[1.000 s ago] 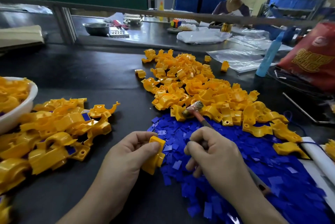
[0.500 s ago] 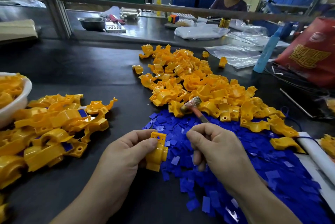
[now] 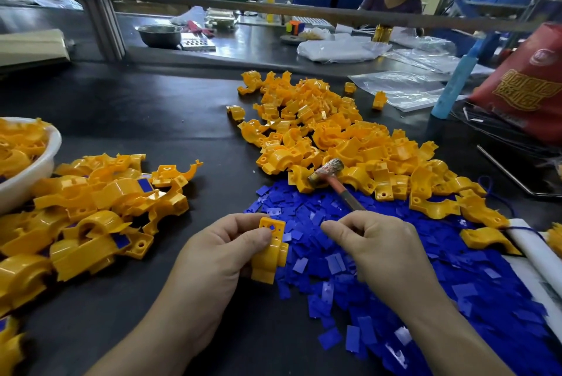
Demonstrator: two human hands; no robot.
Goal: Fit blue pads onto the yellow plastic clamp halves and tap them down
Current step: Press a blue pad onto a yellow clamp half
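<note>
Fingers (image 3: 252,234) of left hand (image 3: 219,257) grip yellow clamp half (image 3: 270,249), held upright at left edge of blue pads (image 3: 334,263) heap. Right hand (image 3: 380,251) curled round hammer (image 3: 327,173) handle, head at far pile (image 3: 319,132) of yellow halves. We note padded halves (image 3: 100,202) heaped left on tabletop (image 3: 152,102).

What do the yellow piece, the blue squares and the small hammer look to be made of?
Yellow clamp half: glossy moulded plastic, bright highlights. Blue pads: thin flat sheet, perhaps rubber or plastic, some glinting. Hammer: dull metal-looking head, seemingly tape-wrapped; reddish handle, material unclear.
</note>
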